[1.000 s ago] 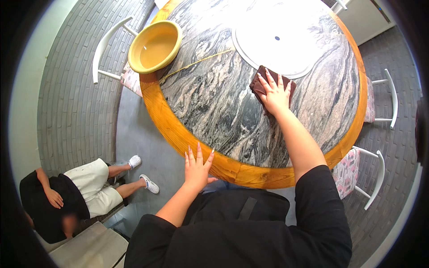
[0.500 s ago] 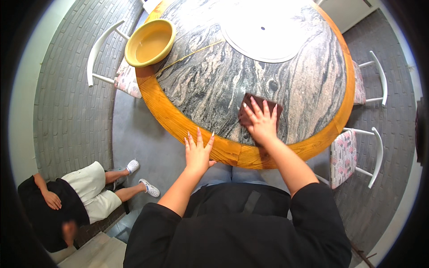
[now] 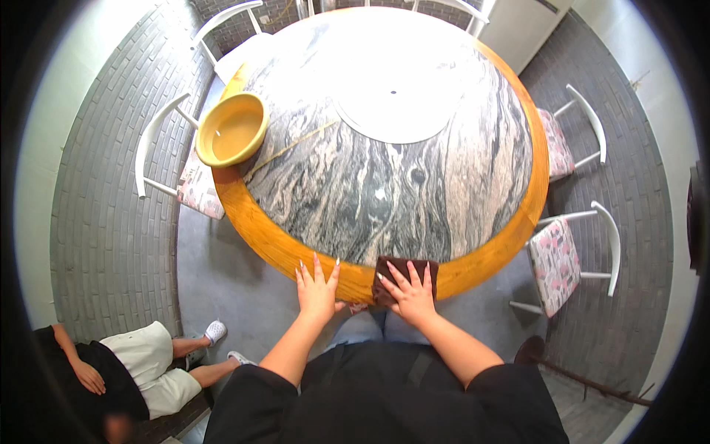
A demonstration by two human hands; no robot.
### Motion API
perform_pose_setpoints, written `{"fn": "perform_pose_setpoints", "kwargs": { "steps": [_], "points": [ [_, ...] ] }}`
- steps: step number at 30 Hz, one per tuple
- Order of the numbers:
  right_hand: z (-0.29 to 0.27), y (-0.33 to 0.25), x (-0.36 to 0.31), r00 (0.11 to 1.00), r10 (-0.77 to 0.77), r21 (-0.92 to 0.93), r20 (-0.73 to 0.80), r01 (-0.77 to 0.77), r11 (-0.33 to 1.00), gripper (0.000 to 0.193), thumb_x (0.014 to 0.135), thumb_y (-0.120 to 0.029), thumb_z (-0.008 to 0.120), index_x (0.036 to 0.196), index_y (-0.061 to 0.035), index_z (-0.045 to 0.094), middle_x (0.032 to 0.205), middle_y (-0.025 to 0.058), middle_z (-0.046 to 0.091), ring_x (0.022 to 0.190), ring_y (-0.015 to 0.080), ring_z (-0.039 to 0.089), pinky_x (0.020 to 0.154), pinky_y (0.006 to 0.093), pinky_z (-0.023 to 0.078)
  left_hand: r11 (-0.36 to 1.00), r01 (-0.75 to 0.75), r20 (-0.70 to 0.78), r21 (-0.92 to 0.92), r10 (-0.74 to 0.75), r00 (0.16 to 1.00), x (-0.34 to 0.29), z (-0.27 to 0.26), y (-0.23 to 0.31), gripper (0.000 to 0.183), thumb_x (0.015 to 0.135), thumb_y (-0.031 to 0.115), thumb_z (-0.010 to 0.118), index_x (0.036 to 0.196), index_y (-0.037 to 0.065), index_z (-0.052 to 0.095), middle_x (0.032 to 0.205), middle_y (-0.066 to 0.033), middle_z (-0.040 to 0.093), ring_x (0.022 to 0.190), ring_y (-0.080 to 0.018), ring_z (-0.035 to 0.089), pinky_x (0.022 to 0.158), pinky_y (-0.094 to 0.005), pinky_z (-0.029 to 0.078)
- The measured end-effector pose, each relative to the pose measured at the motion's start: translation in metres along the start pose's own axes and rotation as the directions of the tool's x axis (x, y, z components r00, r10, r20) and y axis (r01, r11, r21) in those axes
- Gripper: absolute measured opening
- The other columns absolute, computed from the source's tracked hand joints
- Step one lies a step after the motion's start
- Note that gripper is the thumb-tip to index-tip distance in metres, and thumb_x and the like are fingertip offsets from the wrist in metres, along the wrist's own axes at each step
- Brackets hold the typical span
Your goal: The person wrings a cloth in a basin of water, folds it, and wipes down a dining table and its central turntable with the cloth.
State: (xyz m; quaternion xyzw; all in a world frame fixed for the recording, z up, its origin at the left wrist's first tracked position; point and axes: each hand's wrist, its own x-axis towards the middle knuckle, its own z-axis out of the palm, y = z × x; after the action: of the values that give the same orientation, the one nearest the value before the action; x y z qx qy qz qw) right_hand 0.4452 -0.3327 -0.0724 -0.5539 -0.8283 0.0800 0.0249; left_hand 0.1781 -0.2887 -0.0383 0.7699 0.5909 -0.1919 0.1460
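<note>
A folded dark brown cloth (image 3: 384, 297) lies over the wooden rim at the near edge of a round table (image 3: 488, 268). My right hand (image 3: 414, 300) presses flat on it, fingers spread. To its left, my left hand (image 3: 318, 292) rests open on the same rim, holding nothing. The table's middle is grey, black and pinkish streaked stone, with a glare spot just beyond the cloth. A yellow basin (image 3: 235, 130) with liquid in it stands at the table's left edge.
A white round disc (image 3: 392, 137) sits at the table's centre, partly washed out by light. White chairs with patterned seats stand left (image 3: 200, 189) and right (image 3: 556, 259). A seated person (image 3: 126, 370) is at the lower left. A brown wooden stand (image 3: 584, 381) lies at the lower right.
My right hand has drawn the brown cloth from the stone toward me onto the wooden rim. My left hand stays on the rim. The view has shifted, showing more of the table's far side.
</note>
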Motion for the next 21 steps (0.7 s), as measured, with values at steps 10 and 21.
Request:
{"fn": "perform_pose_setpoints", "kwargs": {
  "steps": [10, 21],
  "points": [
    [-0.012, 0.048, 0.008, 0.998, -0.065, 0.039, -0.013, 0.066, 0.997, 0.076, 0.080, -0.053, 0.075, 0.151, -0.0446, 0.050, 0.167, -0.0106, 0.034, 0.153, 0.0299, 0.032, 0.120, 0.0707, 0.016, 0.997, 0.075, 0.009, 0.005, -0.075, 0.997, -0.013, -0.012, 0.040, 0.123, 0.065, 0.073, 0.082, 0.163, 0.018, 0.031, 0.167, -0.0337, 0.015, 0.150, -0.0563, 0.023, 0.122, -0.0655, 0.018],
    [-0.025, 0.154, 0.081, 0.993, -0.105, 0.049, -0.059, 0.107, 0.993, 0.067, 0.087, -0.052, 0.070, 0.150, -0.0402, 0.052, 0.167, -0.0083, 0.034, 0.153, 0.0324, 0.031, 0.121, 0.0710, 0.011, 0.985, 0.122, 0.090, -0.119, -0.112, 0.990, 0.009, -0.017, 0.166, 0.123, 0.066, 0.073, 0.081, 0.163, 0.016, 0.031, 0.166, -0.0374, 0.012, 0.150, -0.0587, 0.020, 0.123, -0.0654, 0.016]
  ]
}}
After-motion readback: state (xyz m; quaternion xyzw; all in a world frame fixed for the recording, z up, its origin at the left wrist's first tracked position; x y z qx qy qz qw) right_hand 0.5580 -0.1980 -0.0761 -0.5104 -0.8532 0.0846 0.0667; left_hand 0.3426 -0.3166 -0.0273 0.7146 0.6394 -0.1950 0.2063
